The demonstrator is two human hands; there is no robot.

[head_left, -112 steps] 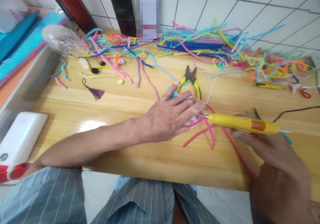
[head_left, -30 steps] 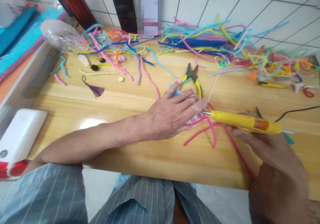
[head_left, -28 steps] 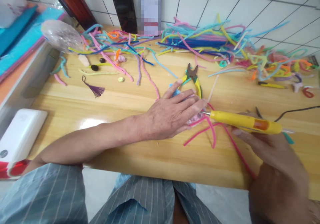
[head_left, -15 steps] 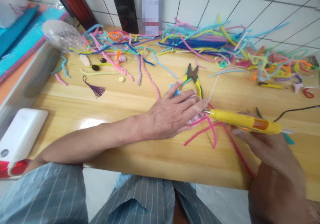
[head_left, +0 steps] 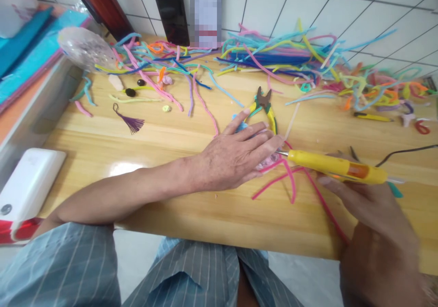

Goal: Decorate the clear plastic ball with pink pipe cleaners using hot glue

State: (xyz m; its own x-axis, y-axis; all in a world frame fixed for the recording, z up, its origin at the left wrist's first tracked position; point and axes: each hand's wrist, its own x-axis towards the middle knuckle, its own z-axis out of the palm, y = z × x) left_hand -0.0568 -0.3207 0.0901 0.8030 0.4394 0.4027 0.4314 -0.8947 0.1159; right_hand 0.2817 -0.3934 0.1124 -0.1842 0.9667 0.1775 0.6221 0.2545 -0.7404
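My left hand lies flat with its fingers stretched out, over a pink fuzzy piece that it mostly hides. Something light blue peeks out under its index finger. My right hand is wrapped round a yellow hot glue gun, whose metal nozzle points left, close to my left fingertips. A clear stick juts from its rear end. Dark pink pipe cleaners bend out from the piece; one runs down toward my right wrist. Just beyond my left fingers lie yellow-green cutting pliers, jaws parted.
Pipe cleaners of many colours are heaped along the tiled wall. A purple tassel, black pompoms and a yellow cutter knife lie on the wooden table. A white power bank sits at left. A black cable runs off right.
Almost nothing differs. My right hand and the glue gun have shifted very slightly; my left hand keeps its place.
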